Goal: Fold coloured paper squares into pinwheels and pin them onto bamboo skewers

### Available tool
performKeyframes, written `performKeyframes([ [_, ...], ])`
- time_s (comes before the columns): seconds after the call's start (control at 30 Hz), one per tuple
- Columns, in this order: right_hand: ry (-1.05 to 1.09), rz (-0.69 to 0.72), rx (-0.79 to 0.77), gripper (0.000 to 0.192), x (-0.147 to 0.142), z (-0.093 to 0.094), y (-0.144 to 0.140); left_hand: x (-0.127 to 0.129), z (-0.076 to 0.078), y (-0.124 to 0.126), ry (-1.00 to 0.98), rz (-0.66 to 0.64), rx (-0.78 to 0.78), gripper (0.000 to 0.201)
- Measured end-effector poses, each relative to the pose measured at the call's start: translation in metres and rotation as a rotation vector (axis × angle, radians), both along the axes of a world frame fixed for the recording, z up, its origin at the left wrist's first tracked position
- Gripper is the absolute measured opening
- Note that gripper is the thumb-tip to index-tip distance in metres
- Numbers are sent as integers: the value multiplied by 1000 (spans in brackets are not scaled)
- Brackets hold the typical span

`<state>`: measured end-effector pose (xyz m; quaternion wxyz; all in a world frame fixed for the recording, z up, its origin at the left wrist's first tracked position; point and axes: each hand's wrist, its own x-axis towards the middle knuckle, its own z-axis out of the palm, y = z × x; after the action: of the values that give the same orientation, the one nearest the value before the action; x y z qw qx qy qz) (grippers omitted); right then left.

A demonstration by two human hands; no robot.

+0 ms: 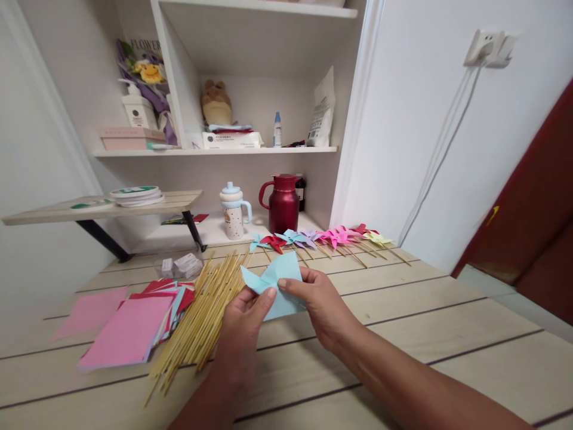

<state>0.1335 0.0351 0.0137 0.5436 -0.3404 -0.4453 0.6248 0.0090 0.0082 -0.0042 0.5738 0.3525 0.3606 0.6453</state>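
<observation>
Between my two hands is a light blue paper pinwheel point(286, 304), partly folded, held above the table. My left hand point(244, 316) pinches its left side, with the thumb near the middle. My right hand point(320, 298) grips the right side, its thumb pressed close to the centre where the folds meet. Fingers behind the paper are hidden. Just left of my left hand lies a pile of thin wooden sticks point(201, 316). Farther left is a stack of coloured paper sheets point(129, 328), pink on top.
Finished pinwheels point(338, 237) in several colours lie along the table's back edge. Behind them stand a red thermos jug point(284, 206) and a pale cup point(233, 218). A clear bag with small white pieces point(185, 266) sits by a small raised shelf point(179, 200).
</observation>
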Motion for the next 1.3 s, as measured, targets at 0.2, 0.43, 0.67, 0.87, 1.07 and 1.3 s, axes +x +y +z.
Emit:
performKeyframes([
  [0.2,-8,11,-7,21,-1,-1,-1,0,-2,1,29,40,-32,48],
  [0.43,-28,-14,15,19,0,-2,-1,3,2,-2,15,60,-9,46],
  [0.67,1,28,15,15,-2,-1,-3,1,5,-5,77,145,-106,39],
  [0.87,-44,38,61,18,-3,-2,-3,-2,6,-3,119,151,-139,40],
  [1.07,-196,-117,261,33,6,-12,6,-8,0,3,100,137,-202,34],
  [1.3,-359,-172,471,27,24,-17,9,-11,-4,4,23,73,-151,36],
])
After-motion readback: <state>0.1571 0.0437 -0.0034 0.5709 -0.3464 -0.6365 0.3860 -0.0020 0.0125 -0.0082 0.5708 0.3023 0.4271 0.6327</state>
